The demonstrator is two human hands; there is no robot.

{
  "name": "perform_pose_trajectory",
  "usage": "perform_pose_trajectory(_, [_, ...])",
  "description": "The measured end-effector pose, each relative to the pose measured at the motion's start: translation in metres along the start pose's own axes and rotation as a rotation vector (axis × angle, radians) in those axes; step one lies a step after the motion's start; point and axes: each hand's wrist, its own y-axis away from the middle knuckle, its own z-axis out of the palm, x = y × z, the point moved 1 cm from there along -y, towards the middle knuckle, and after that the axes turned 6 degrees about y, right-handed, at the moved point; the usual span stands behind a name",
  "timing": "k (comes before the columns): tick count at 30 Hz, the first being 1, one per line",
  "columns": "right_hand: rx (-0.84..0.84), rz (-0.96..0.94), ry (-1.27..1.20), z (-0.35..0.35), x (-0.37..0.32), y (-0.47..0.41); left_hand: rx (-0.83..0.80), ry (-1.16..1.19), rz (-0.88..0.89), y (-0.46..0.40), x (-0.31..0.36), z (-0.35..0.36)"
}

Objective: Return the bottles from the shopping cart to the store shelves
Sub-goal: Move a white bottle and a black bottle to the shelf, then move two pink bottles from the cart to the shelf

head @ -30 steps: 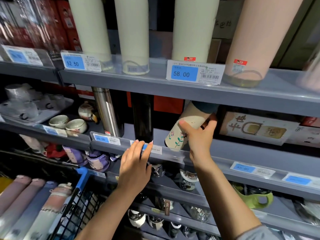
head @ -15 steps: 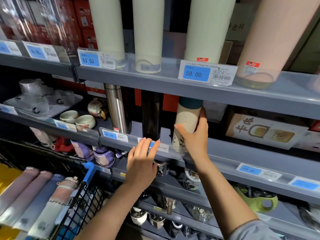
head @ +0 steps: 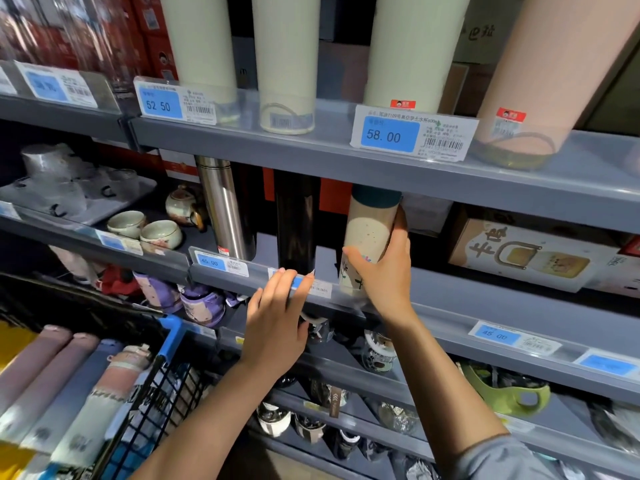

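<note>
A cream bottle (head: 367,233) with a dark teal cap and a plant print stands upright on the middle grey shelf (head: 485,306). My right hand (head: 388,271) grips its lower half, thumb on the front and fingers round its right side. My left hand (head: 277,317) rests with straight fingers on the shelf's front rail, over a price label. To the left on the same shelf stand a black bottle (head: 296,226) and a steel bottle (head: 223,209). Several pastel bottles (head: 65,386) lie in the shopping cart (head: 162,386) at the lower left.
Tall cream bottles (head: 287,60) and a pink one (head: 540,74) stand on the upper shelf. A brown box (head: 526,251) sits right of the held bottle. Tea cups (head: 145,230) and a glass set are at the left; mugs fill the lower shelves.
My right hand has tipped the cream bottle from a slant to upright and set it on the middle shelf. My left hand has stayed on the shelf rail.
</note>
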Motion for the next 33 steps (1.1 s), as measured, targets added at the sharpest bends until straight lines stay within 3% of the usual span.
perform_pose_trajectory(7, [0.001,0.010,-0.043,-0.001,0.003,0.004,0.017,-0.031,0.030,0.003,-0.003,0.001])
perform_pose_trajectory(11, [0.084,0.002,-0.140,-0.010,0.009,0.024,-0.012,-0.014,0.054,0.002,-0.006,0.000])
perform_pose_trajectory(13, [0.145,-0.017,-0.213,-0.014,0.007,0.041,-0.019,0.057,0.048,0.002,-0.006,-0.003])
perform_pose_trajectory(16, [0.156,-0.076,-0.252,-0.011,0.003,0.067,0.001,0.349,-0.055,0.012,-0.005,-0.011])
perform_pose_trajectory(18, [0.063,-0.129,-0.239,0.000,0.001,0.081,0.012,0.499,-0.151,0.028,-0.013,-0.016])
perform_pose_trajectory(22, [-0.305,-0.124,-0.214,0.037,-0.005,0.109,0.004,0.645,-0.447,0.087,-0.054,-0.025])
perform_pose_trajectory(26, [-0.645,-0.067,-0.178,0.092,-0.010,0.145,0.007,0.612,-0.723,0.154,-0.098,-0.044])
perform_pose_trajectory(30, [-1.056,-0.018,-0.150,0.158,-0.031,0.186,0.107,0.606,-0.923,0.215,-0.143,-0.078])
perform_pose_trajectory(33, [-1.146,0.017,-0.109,0.215,-0.052,0.212,0.166,0.614,-1.041,0.242,-0.195,-0.101])
